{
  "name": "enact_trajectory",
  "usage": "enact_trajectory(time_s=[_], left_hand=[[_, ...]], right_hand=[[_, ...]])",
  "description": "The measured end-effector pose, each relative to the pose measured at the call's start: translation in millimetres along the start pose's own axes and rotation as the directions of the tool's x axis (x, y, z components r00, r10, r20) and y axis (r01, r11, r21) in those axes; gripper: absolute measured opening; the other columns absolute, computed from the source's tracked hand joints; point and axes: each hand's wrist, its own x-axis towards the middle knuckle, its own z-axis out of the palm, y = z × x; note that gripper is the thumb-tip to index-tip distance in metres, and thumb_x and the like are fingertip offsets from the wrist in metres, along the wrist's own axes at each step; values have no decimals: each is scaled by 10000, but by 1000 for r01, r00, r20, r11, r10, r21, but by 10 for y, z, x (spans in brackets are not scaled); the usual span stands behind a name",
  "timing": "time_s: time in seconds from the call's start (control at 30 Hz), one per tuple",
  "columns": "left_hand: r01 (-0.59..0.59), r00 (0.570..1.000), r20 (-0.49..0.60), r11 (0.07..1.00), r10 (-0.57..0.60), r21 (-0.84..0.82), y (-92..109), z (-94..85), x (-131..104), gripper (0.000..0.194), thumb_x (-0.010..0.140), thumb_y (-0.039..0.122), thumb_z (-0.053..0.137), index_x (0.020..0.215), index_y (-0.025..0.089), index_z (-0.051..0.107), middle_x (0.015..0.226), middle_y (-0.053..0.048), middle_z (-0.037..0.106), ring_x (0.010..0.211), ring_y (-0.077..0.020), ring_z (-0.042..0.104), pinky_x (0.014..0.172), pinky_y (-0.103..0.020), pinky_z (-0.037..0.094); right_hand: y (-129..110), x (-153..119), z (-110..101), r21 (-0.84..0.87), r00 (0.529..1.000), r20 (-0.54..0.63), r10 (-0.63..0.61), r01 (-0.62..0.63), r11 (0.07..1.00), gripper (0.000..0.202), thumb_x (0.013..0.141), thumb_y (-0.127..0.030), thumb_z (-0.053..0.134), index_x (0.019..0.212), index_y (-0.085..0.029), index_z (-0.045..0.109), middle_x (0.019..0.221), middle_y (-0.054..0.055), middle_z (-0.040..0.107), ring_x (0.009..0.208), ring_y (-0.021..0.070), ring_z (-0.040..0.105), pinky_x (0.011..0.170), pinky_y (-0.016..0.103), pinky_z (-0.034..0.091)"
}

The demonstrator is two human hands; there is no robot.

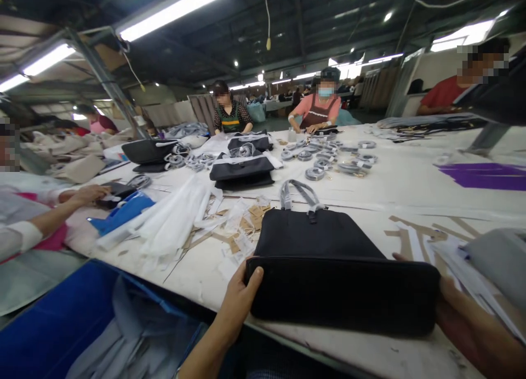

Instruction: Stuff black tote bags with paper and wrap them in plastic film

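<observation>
A black handbag (pixel 341 294) lies on the pale worktable, its broad base turned towards me and its front panel sloping away. The bag's handles (pixel 302 193), wrapped in grey, point to the far side. My left hand (pixel 242 288) grips the left end of the base, thumb on the near face and fingers partly hidden behind. At the opposite end, my right hand (pixel 452 302) holds the bag's right edge; most of its fingers are behind the bag. Brown paper tags (pixel 252 220) and clear plastic pieces lie left of the bag.
White plastic sheets (pixel 172 214) and a blue bag (pixel 123 212) lie to the left, near another person's hand (pixel 92 194). More black bags (pixel 242 171) and coiled grey straps (pixel 315 173) are farther back. Several people work around the table. A blue bin (pixel 53 313) stands below its left edge.
</observation>
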Motion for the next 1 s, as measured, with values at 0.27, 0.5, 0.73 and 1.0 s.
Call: enact_trajectory(time_s=[0.27,0.5,0.73,1.0], left_hand=[[342,934,168,927,-316,-152,460,-123,228,661,835,781,395,908,183,665,850,-39,683,859,-227,628,726,-285,473],[503,834,247,864,-494,31,660,-83,854,711,731,654,703,1290,254,519,1097,-90,729,955,-272,700,727,-345,555],[537,771,386,843,-507,35,458,112,1296,517,798,601,642,1108,189,685,1049,-120,750,989,-305,708,885,-432,566],[78,996,24,961,-87,267,-200,345,1070,475,872,552,562,1155,189,675,1217,-112,680,1370,-319,439,1183,-528,265]], right_hand=[[-602,443,18,123,752,469,463,-575,809,484,819,-608,641,1086,-209,696,1039,91,758,983,310,710,879,363,584],[-873,877,426,65,653,505,564,-681,729,436,844,-556,653,973,-143,708,953,144,763,871,284,736,835,375,600],[-642,1146,600,85,727,559,398,-527,845,638,863,-754,422,872,-201,741,931,125,766,915,305,728,864,442,577],[-341,1252,713,-66,953,221,207,-197,978,462,860,-650,543,924,-235,734,975,55,766,979,312,703,912,426,562]])
